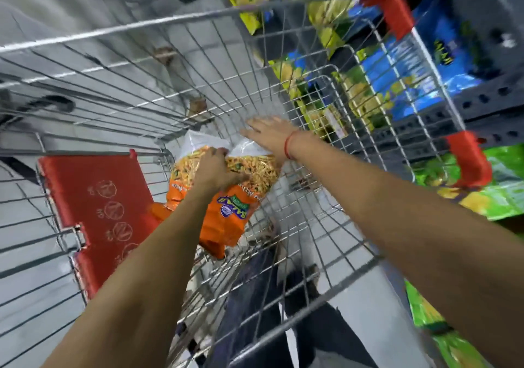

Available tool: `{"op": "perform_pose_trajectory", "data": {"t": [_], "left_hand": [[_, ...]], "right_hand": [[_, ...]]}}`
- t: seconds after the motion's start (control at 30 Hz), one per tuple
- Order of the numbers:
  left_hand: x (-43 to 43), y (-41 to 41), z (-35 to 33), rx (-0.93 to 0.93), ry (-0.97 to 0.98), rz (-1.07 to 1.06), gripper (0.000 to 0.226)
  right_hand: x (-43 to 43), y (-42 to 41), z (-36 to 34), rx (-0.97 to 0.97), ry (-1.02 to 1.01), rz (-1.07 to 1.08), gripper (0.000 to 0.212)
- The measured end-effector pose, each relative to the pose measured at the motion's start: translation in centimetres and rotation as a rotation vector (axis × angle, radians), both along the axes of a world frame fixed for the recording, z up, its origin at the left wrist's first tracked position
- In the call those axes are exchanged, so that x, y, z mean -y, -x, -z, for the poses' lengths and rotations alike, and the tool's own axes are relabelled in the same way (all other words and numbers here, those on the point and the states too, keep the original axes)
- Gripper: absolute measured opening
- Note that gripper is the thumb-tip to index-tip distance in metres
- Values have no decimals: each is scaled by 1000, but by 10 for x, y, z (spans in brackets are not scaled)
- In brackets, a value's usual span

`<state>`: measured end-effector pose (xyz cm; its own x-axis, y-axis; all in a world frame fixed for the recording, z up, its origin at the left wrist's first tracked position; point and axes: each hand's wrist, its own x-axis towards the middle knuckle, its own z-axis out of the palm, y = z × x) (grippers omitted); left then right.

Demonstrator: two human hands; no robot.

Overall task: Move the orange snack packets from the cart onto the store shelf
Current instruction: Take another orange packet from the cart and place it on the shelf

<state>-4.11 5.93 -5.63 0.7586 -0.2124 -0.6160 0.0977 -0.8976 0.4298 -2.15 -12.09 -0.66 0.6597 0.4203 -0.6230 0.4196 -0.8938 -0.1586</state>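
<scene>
An orange snack packet (226,197) with a clear window of yellow sticks lies inside the wire cart (326,129). My left hand (215,169) is closed on its middle. My right hand (269,138) lies flat with fingers spread on the packet's white far end, a red thread around the wrist. A second orange packet (160,210) peeks out under my left forearm. The store shelf (482,104) stands to the right of the cart.
The cart has a red fold-down seat flap (96,197) on the left and red corner guards (394,10). Blue and yellow-green snack bags (397,64) fill the shelf beyond the cart's right wall. Green bags (499,186) sit lower right. Grey floor lies beneath.
</scene>
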Motion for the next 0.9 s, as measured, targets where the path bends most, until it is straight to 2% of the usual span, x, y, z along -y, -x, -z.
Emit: {"op": "perform_pose_trajectory", "data": {"t": [0.17, 0.27, 0.37, 0.5, 0.63, 0.67, 0.73, 0.8, 0.9], "left_hand": [[1, 4, 14, 94, -66, 41, 96], [2, 9, 10, 113, -32, -2, 93], [3, 20, 3, 85, 23, 53, 87], [-3, 32, -27, 242, 101, 12, 75], [-4, 29, -64, 452, 205, -188, 54], [-2, 27, -76, 523, 236, -240, 52], [0, 27, -96, 611, 304, -408, 53], [6, 27, -116, 678, 376, -646, 61], [19, 33, -145, 736, 447, -1010, 84]], "right_hand": [[-24, -16, 24, -13, 169, -149, 80], [-26, -13, 25, 49, 170, -157, 63], [-19, 2, 20, 17, 179, -169, 72], [10, 29, 5, -88, 43, -39, 90], [48, 40, -19, -100, -49, 189, 93], [59, 41, -30, -88, -64, 246, 89], [77, 44, -53, -24, -113, 383, 68], [95, 49, -72, 54, -200, 518, 60], [111, 71, -100, 172, -376, 757, 77]]}}
